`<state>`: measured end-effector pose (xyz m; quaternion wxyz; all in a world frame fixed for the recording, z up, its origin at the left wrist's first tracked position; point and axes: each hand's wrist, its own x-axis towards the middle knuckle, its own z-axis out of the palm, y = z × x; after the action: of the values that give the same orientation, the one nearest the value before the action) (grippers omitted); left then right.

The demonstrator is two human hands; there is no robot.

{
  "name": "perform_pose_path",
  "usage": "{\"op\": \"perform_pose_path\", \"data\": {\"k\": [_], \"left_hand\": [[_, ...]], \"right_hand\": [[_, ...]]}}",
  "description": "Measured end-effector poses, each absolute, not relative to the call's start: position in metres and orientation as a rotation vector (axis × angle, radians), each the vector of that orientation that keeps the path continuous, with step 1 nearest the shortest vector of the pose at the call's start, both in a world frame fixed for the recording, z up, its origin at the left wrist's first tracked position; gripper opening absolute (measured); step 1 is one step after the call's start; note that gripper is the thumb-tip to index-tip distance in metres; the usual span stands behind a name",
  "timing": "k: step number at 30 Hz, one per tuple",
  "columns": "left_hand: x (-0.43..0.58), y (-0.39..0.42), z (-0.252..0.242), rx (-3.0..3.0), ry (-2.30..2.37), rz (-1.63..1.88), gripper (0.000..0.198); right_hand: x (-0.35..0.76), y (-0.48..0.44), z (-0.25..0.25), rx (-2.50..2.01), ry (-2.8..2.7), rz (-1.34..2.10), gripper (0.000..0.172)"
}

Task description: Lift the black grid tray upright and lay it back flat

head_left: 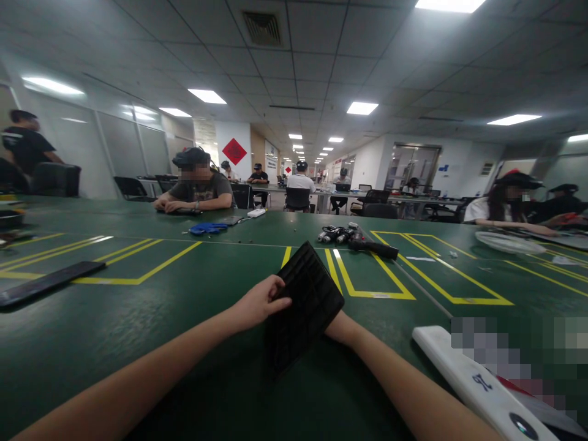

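Note:
A black keyboard (303, 306) is held up on edge over the green table (184, 318), tilted with its back toward me. My left hand (260, 301) grips its left edge, fingers curled round it. My right hand (340, 327) is behind the keyboard's right side; only the wrist shows and its fingers are hidden.
A black screwdriver and several small parts (356, 239) lie beyond the keyboard inside yellow floor-tape boxes. A flat black panel (48, 282) lies at the left, a white device (473, 380) at the right. Blue gloves (206, 228) lie further off. Other people sit at the table's far side.

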<state>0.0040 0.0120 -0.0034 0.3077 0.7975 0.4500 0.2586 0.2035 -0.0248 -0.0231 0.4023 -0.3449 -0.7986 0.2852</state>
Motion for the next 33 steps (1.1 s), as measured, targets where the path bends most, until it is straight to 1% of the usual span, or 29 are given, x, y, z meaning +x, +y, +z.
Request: {"op": "perform_pose_path", "data": {"k": [4,7,10,12,17,25,29,33], "left_hand": [[-0.002,0.025,0.000,1.425,1.285,0.875,0.010],[-0.006,0.029,0.000,1.315,1.262,0.879,0.013],[-0.010,0.029,0.005,1.416,1.229,0.816,0.030],[-0.012,0.027,0.011,1.475,1.185,0.746,0.034],[-0.012,0.020,0.022,1.601,1.015,0.582,0.030],[-0.004,0.010,0.018,2.075,1.028,0.447,0.011],[-0.001,0.006,0.016,2.335,1.053,0.409,0.010],[0.003,-0.001,0.019,2.609,1.169,0.376,0.012]], "right_hand": [[0.205,-0.023,-0.025,-0.892,-2.072,0.605,0.041],[0.207,-0.021,-0.029,-0.893,-2.081,0.578,0.043],[0.207,-0.018,-0.035,-0.886,-2.072,0.548,0.048],[0.207,-0.016,-0.037,-0.872,-2.066,0.545,0.050],[0.205,-0.017,-0.033,-0.827,-2.090,0.596,0.047],[0.204,-0.023,-0.030,-0.819,-1.936,0.760,0.044],[0.203,-0.024,-0.030,-0.808,-1.918,0.785,0.042],[0.203,-0.023,-0.031,-0.809,-1.913,0.772,0.047]]}}
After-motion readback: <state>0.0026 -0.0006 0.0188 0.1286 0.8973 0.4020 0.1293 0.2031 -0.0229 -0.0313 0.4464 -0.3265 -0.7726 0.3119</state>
